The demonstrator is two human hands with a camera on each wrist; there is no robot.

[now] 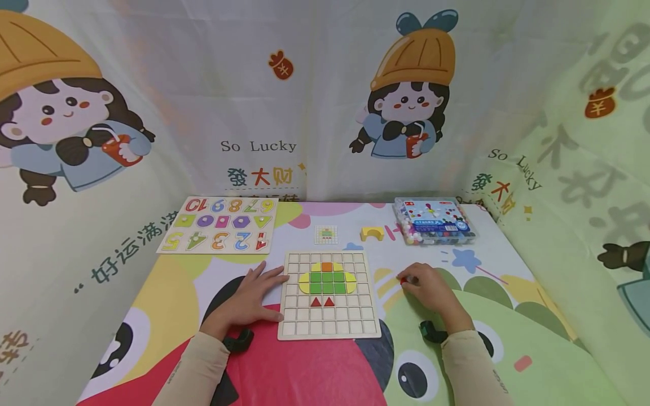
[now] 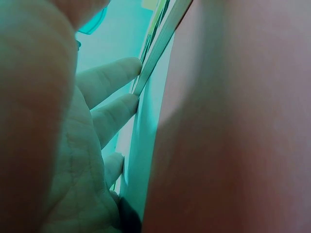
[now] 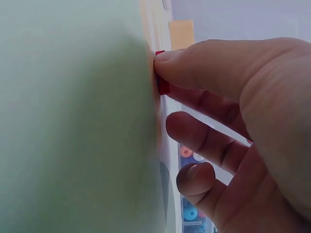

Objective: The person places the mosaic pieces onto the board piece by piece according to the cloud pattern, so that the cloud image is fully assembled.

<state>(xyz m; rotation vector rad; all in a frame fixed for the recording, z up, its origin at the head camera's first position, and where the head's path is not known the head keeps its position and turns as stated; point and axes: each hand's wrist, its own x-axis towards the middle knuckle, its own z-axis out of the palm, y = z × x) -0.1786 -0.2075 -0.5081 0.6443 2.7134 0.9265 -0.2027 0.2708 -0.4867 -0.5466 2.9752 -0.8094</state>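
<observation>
A wooden grid board (image 1: pixel 294 328) lies flat on the patterned tablecloth. Green squares (image 1: pixel 327 282), yellow rounded pieces (image 1: pixel 351 283), an orange square (image 1: pixel 327 267) and two red triangles (image 1: pixel 329 303) sit in its cells. At the board's left edge, my left hand (image 1: pixel 249 299) rests with fingers spread, fingertips and thumb touching the rim. To the right of the board, my right hand (image 1: pixel 429 290) pinches a small red piece (image 3: pixel 164 86) between thumb and index finger, low over the cloth. The fingers hide most of that piece, so its full shape cannot be told.
Behind the board lie a small pattern card (image 1: pixel 326 241) and a yellow arch block (image 1: pixel 372 230). A number and shape puzzle board (image 1: pixel 175 245) is at the back left. At the back right stands a clear plastic box of beads (image 1: pixel 431 225). A printed curtain hangs behind.
</observation>
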